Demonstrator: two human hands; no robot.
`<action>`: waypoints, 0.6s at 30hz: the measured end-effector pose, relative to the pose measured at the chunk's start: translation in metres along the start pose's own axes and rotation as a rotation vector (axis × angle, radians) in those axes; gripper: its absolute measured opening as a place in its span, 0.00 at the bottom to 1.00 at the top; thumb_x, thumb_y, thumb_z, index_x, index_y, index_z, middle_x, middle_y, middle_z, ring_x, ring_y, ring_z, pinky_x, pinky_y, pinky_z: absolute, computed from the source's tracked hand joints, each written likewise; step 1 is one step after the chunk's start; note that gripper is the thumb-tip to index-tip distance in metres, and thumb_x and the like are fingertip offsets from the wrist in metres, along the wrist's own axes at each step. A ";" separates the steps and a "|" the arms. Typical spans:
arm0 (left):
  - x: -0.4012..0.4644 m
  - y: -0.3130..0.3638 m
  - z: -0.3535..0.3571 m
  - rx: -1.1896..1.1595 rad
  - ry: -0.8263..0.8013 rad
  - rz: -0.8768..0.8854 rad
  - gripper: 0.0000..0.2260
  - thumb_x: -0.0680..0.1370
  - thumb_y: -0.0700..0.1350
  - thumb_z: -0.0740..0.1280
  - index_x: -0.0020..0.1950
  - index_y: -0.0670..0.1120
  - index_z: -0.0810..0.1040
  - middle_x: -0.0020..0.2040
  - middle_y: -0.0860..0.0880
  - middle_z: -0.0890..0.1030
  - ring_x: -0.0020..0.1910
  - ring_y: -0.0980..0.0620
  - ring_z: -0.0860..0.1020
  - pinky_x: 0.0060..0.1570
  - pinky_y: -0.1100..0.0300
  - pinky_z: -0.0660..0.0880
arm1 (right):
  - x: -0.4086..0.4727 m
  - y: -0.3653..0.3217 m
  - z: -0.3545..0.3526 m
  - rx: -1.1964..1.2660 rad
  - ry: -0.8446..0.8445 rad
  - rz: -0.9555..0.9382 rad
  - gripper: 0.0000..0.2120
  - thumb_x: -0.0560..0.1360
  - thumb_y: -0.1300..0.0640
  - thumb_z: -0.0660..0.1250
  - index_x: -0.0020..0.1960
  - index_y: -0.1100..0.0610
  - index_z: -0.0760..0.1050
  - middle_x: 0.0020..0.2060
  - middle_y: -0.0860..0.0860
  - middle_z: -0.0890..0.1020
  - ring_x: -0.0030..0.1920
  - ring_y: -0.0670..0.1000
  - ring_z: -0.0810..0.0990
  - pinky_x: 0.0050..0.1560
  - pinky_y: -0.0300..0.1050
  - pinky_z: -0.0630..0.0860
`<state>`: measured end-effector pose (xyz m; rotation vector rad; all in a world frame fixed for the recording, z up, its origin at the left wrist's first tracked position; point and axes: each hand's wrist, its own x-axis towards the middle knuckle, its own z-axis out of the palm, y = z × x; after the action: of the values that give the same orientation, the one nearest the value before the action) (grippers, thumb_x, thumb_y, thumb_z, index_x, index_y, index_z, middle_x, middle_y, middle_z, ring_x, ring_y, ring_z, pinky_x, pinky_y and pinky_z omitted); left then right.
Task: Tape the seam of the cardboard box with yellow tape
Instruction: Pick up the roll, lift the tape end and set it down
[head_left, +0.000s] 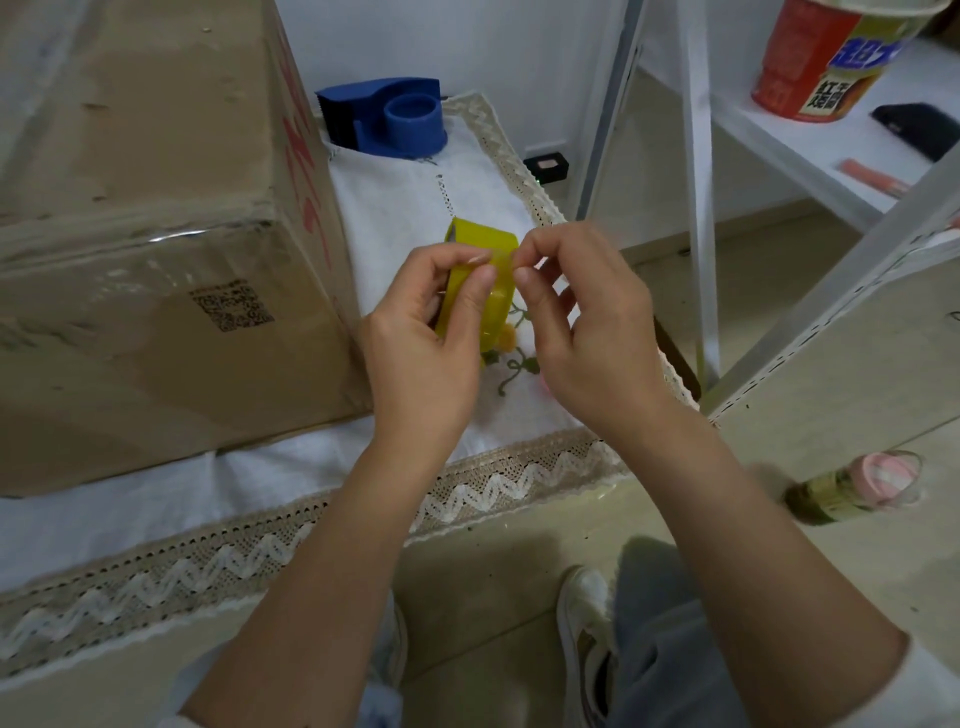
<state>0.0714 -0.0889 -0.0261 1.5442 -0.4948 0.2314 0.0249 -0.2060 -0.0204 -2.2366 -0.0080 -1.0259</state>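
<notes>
A large cardboard box (156, 234) with red print and a QR code stands on the left of the table; clear tape runs over its near top edge. I hold a roll of yellow tape (480, 249) upright above the white tablecloth, to the right of the box. My left hand (431, 332) grips the roll from the left side. The fingertips of my right hand (587, 322) pinch at the tape's surface on the roll's top right edge.
A blue tape dispenser (389, 114) sits behind the roll at the table's far edge. The lace-trimmed tablecloth (311, 525) hangs over the near edge. A white shelf rack (810, 156) at right holds a red cup. A bottle (852, 488) lies on the floor.
</notes>
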 end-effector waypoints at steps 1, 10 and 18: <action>0.000 0.000 0.000 -0.007 -0.008 -0.015 0.05 0.79 0.40 0.69 0.49 0.50 0.79 0.44 0.55 0.83 0.45 0.58 0.82 0.46 0.65 0.77 | 0.000 -0.001 0.000 0.029 0.010 0.009 0.02 0.78 0.66 0.65 0.48 0.64 0.76 0.43 0.54 0.78 0.42 0.50 0.76 0.41 0.45 0.75; 0.000 0.000 0.000 -0.019 -0.026 -0.079 0.07 0.82 0.40 0.65 0.50 0.52 0.78 0.48 0.55 0.84 0.50 0.56 0.83 0.49 0.64 0.77 | 0.003 -0.009 -0.003 0.367 -0.065 0.329 0.19 0.74 0.63 0.72 0.61 0.54 0.70 0.43 0.48 0.81 0.44 0.46 0.80 0.42 0.37 0.76; -0.003 -0.002 -0.002 0.088 -0.062 -0.021 0.06 0.82 0.42 0.63 0.53 0.49 0.80 0.46 0.49 0.84 0.46 0.49 0.82 0.48 0.49 0.80 | 0.005 0.000 -0.001 0.235 -0.018 0.285 0.08 0.73 0.60 0.74 0.52 0.55 0.84 0.42 0.50 0.83 0.41 0.43 0.80 0.43 0.32 0.75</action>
<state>0.0701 -0.0864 -0.0286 1.6453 -0.5224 0.1915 0.0273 -0.2078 -0.0168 -1.9657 0.1699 -0.8062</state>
